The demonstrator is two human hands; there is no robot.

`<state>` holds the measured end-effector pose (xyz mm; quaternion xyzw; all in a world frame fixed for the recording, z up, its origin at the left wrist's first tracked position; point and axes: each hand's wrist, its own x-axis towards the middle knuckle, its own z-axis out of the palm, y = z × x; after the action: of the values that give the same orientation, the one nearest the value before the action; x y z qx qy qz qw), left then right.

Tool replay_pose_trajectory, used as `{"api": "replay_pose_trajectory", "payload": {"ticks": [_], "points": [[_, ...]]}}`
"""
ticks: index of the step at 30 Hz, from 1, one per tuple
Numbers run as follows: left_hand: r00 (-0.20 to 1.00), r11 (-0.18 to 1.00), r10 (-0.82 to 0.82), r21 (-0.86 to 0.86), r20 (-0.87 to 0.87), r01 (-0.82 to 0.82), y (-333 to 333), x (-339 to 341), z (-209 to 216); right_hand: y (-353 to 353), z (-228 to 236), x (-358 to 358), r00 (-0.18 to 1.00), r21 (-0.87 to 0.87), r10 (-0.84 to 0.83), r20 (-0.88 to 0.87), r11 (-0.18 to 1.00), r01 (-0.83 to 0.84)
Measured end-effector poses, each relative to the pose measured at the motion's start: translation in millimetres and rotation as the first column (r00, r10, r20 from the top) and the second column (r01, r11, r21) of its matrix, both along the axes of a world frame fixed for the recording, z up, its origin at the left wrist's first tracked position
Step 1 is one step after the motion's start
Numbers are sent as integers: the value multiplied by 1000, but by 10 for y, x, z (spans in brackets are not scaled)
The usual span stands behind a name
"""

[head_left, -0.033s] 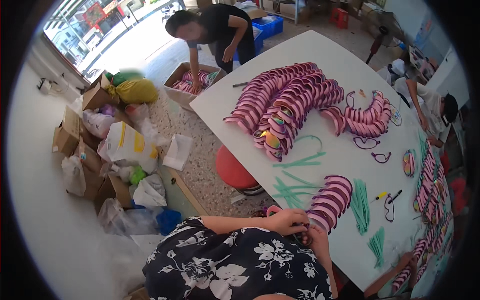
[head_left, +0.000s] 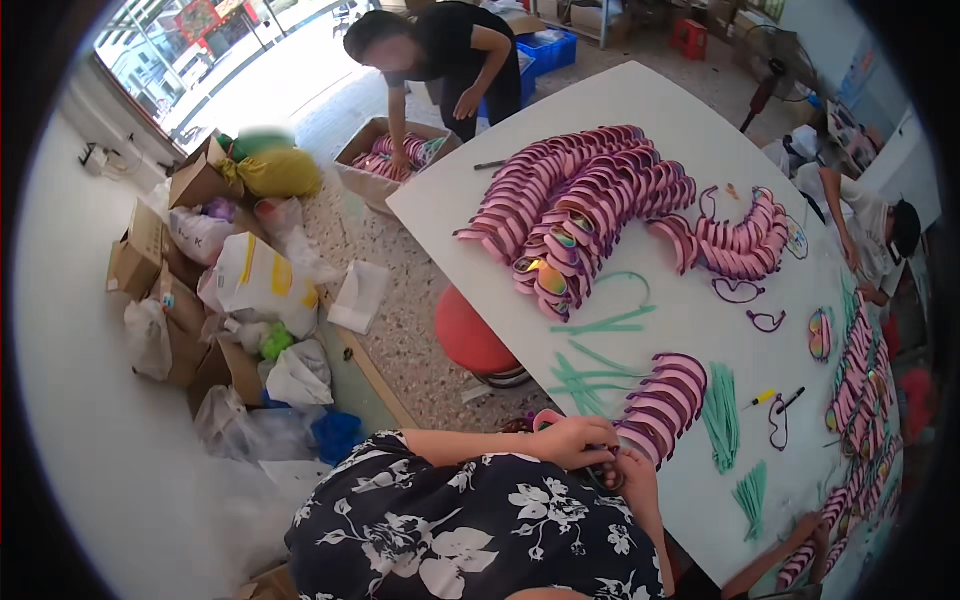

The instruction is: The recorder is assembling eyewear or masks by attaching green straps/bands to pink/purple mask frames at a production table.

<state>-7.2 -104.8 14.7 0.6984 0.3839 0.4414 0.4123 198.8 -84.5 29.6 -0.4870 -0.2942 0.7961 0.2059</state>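
Although the held goggle (head_left: 546, 417) is partly hidden, the left hand (head_left: 580, 443) and right hand (head_left: 638, 480) grasp it together at the edge of the bench (head_left: 690, 320), just beside a row of pink goggles (head_left: 664, 405); green straps (head_left: 720, 418) lie to the row's right.

The person wears a loose, near-black fabric garment (head_left: 420, 505) printed all over with large white open blossoms, slender white stems and scattered pale leaves, some of the petals and leaves shaded a soft grey. Its wide left sleeve (head_left: 372, 452), in the same dark floral cloth, is short and ends in a plain edge, leaving the left forearm (head_left: 470, 450) uncovered. The left hand (head_left: 575, 442) and right hand (head_left: 637, 478) are both bare.
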Motion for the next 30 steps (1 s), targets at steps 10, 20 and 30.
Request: {"api": "replay_pose_trajectory", "payload": {"ticks": [10,20,30], "points": [[985,986,162,-33,-61,-165,-155,-185,1,264,-275,-137,955,-205,102,-278,965,-162],[953,952,302,-43,-26,-303,-132,-220,-8,317,30,-368,981,-31,178,-83,983,-181],[962,962,273,-28,14,-273,-91,-198,12,290,-56,-329,991,43,114,-73,993,-111]]}}
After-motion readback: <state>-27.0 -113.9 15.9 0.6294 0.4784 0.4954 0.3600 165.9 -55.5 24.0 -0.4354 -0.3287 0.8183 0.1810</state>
